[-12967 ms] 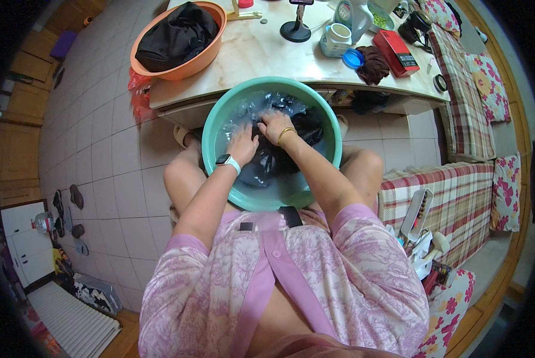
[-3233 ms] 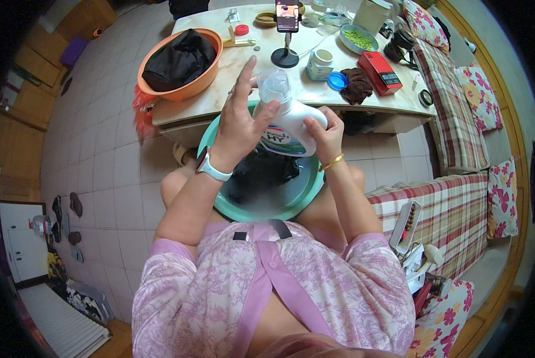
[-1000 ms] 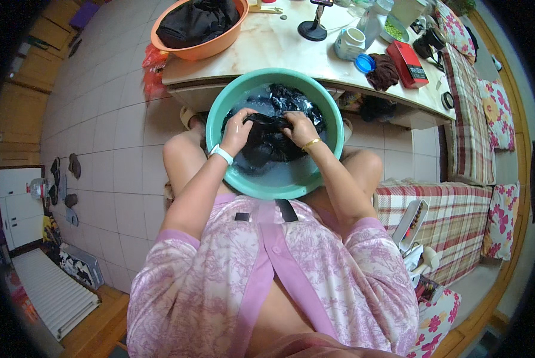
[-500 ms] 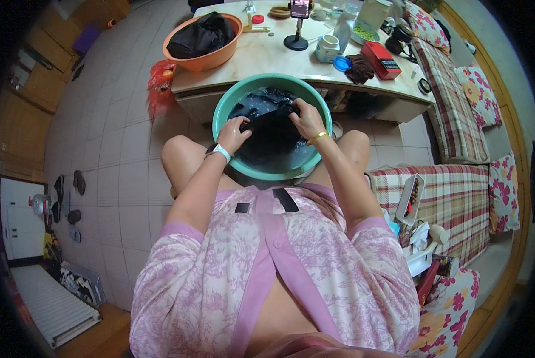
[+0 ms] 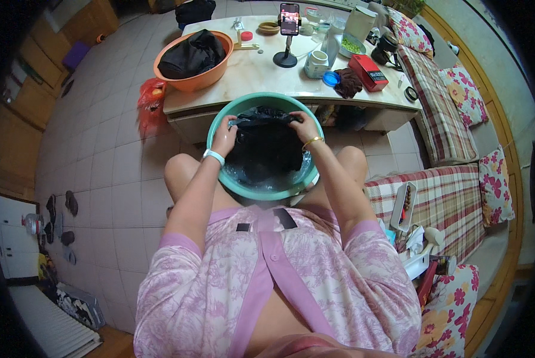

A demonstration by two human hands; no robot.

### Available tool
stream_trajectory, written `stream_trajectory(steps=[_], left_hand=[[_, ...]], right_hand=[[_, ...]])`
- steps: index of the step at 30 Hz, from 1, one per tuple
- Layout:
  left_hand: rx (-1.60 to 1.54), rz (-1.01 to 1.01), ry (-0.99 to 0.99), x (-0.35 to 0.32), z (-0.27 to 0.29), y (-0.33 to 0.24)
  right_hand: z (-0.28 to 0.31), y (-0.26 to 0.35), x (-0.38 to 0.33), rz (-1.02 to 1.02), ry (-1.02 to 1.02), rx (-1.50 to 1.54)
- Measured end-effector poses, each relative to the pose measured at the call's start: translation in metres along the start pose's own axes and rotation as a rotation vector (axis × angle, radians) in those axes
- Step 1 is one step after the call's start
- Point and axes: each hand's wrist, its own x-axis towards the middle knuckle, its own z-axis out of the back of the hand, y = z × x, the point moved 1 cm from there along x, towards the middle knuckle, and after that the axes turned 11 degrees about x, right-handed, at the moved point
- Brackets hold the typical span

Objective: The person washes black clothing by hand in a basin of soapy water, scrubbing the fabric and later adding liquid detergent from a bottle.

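A teal basin (image 5: 220, 174) with soapy water stands on the floor between my knees. A wet black garment (image 5: 266, 149) hangs stretched over it. My left hand (image 5: 224, 132), with a white wristband, grips the garment's upper left corner. My right hand (image 5: 304, 127), with a gold bangle, grips its upper right corner. Both hands hold the cloth up above the water near the basin's far rim.
A low table (image 5: 261, 74) just beyond the basin carries an orange basin (image 5: 187, 77) with dark clothes, a phone on a stand (image 5: 289, 36), a mug, a red box and jars. A plaid sofa (image 5: 440, 197) with floral cushions lies on my right. Tiled floor to the left.
Both hands have lifted and spread the black garment by its top edge; half a second ago they were kneading it lower in the basin. Earlier a detergent bottle was held above the basin.
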Motion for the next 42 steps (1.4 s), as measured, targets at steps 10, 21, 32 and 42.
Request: stream_trajectory(steps=[10, 21, 32, 42], left_hand=[[0.622, -0.198, 0.201, -0.045, -0.058, 0.002], [0.626, -0.101, 0.332, -0.054, -0.082, 0.034], [-0.098, 0.312, -0.003, -0.044, -0.087, 0.021], [-1.404, 0.778, 0.187, -0.044, -0.098, 0.029]], right_hand=[[-0.059, -0.022, -0.049, 0.22, 0.178, -0.646], [-0.07, -0.037, -0.049, -0.059, 0.253, -0.707], [-0.078, -0.019, -0.056, 0.002, 0.017, -0.372], [-0.098, 0.039, -0.111, 0.425, 0.125, -0.173]])
